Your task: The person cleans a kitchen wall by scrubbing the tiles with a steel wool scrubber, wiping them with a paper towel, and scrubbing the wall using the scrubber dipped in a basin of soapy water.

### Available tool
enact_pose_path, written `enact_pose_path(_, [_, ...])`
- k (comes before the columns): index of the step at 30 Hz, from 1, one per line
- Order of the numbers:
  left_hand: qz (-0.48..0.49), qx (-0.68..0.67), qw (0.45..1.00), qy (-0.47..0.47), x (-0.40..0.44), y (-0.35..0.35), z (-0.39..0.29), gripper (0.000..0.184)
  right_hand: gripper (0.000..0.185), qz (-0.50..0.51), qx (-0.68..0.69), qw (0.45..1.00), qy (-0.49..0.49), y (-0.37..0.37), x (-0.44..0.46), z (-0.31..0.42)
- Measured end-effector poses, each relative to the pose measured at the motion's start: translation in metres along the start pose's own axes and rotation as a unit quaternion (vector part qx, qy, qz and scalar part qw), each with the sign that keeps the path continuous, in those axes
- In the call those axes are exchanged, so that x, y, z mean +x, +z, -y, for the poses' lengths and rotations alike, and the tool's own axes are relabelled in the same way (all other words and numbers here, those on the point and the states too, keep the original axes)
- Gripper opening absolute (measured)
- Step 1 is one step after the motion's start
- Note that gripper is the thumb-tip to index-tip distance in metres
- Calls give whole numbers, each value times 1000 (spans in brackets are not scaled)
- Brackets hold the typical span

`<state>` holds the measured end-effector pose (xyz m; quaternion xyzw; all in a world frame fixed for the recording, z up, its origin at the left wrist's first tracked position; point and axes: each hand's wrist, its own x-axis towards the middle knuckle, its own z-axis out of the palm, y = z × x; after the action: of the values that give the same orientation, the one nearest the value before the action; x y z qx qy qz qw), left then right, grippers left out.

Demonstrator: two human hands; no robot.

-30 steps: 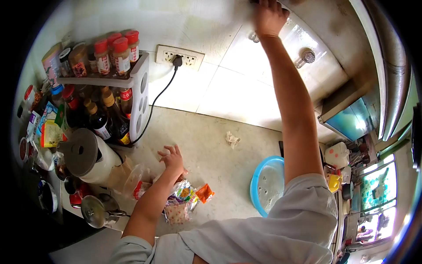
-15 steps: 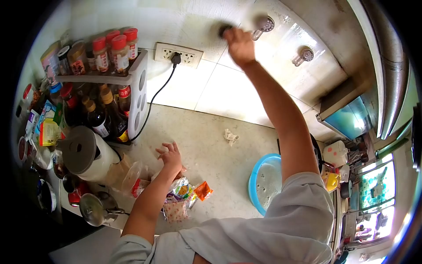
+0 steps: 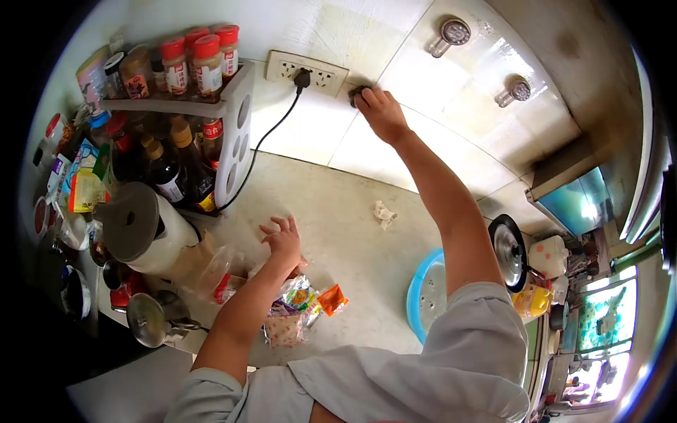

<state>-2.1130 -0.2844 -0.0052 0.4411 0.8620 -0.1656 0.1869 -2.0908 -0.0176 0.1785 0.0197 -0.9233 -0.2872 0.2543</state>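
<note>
My right hand [image 3: 382, 114] is closed around a dark, rough scouring pad [image 3: 357, 94] and holds it against the tiled wall [image 3: 310, 127], just right of the power socket [image 3: 307, 72]. My left hand [image 3: 283, 243] is on or just above the countertop [image 3: 338, 204], its fingers spread and nothing seen in them. Below that hand and wrist lies a pile of snack packets [image 3: 300, 303], with an orange packet [image 3: 332, 300] at its right. A blue basin [image 3: 415, 296] of sudsy water stands on the right, partly hidden by my sleeve.
A black plug and cable [image 3: 302, 79] hang from the socket. On the left are a spice rack [image 3: 236, 134] with jars and bottles, a white kettle [image 3: 144, 225] and a metal pot [image 3: 148, 321]. Crumpled tissue [image 3: 384, 214] lies on the counter. Two wall hooks [image 3: 451, 35] are higher up.
My right hand has moved the scouring pad down the wall and left, closer to the socket. My left hand stays by the packets. The whole view has shifted slightly.
</note>
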Motion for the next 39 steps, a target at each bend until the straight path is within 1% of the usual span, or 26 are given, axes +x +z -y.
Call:
enact_pose_path(2, [6,-9,1000,7,-1,2,-1,125,11,37,76,995,60,-18,20,-6])
enact_pose_path(4, [3,-2,1000,2,0,2,-4,126,7,-143,116,981,55,-27,53,-45])
enact_pose_path(6, [2,6,1000,-4,2,6,-6,126,10,-59,-3,978,200,-81,99,-62])
enact_pose_path(8, [-3,11,1000,-5,5,6,-5,130,17,-258,-65,960,87,-102,114,-54])
enact_pose_path(9, [-2,10,1000,-8,5,6,-6,130,18,-274,-35,958,76,-81,107,-54])
enact_pose_path(10, [-1,3,1000,-4,1,3,-6,128,13,-184,111,965,148,-59,91,-50])
enact_pose_path(11, [-1,-1,1000,0,0,1,-3,126,17,-199,-40,979,4,-28,64,-48])
enact_pose_path(12, [-4,-1,1000,-4,1,2,-2,126,19,-109,111,983,102,-14,45,-34])
enact_pose_path(14, [-7,-4,1000,-1,2,5,-3,126,11,-67,-17,996,-57,-24,28,-26])
enact_pose_path(16, [-5,4,1000,-5,4,7,-4,127,21,-55,-34,997,-48,-33,45,-32])
enact_pose_path(17, [-8,10,1000,-10,5,6,-6,128,20,-100,-50,994,-15,-40,65,-34])
enact_pose_path(18, [-6,10,1000,-12,5,7,-7,128,22,-169,-24,985,-11,-52,90,-33])
enact_pose_path(19, [-2,11,1000,-13,5,7,-8,128,24,-155,9,988,12,-58,115,-25])
enact_pose_path(20, [0,14,1000,-16,7,5,-8,129,16,-106,246,951,153,-83,139,-1])
enact_pose_path(21, [-3,14,1000,-24,8,4,-8,129,15,-191,41,980,-38,-49,154,-8])
enact_pose_path(22, [8,17,1000,-25,8,3,-10,129,15,-178,69,982,1,-32,169,3])
enact_pose_path(24, [16,20,999,-28,9,2,-10,130,16,-219,14,974,-49,-19,173,20])
enact_pose_path(27, [12,0,1000,-21,5,5,-7,130,23,-228,28,970,-83,-17,125,3])
enact_pose_path(28, [5,-2,1000,-10,2,3,-5,130,16,-207,24,976,-62,-12,106,-9])
enact_pose_path(29, [-2,-6,1000,1,1,3,-2,129,17,-154,95,983,27,-12,85,-13])
enact_pose_path(30, [2,-10,1000,1,1,4,-2,129,20,-173,42,984,-6,-18,61,-20])
enact_pose_path(31, [-6,-11,1000,1,1,4,-3,129,23,-172,7,985,1,-21,39,-21])
enact_pose_path(32, [-14,-11,1000,0,2,5,-2,128,24,-142,-4,990,-4,-21,19,-22])
enact_pose_path(34, [-2,-10,1000,-1,2,2,-3,128,24,-118,4,993,-11,-14,-4,-16])
enact_pose_path(36, [9,-7,1000,-1,5,1,-4,127,23,-115,11,993,25,-2,-14,-8])
enact_pose_path(39, [-3,1,1000,-3,5,8,-5,127,18,-95,71,993,4,24,-1,18])
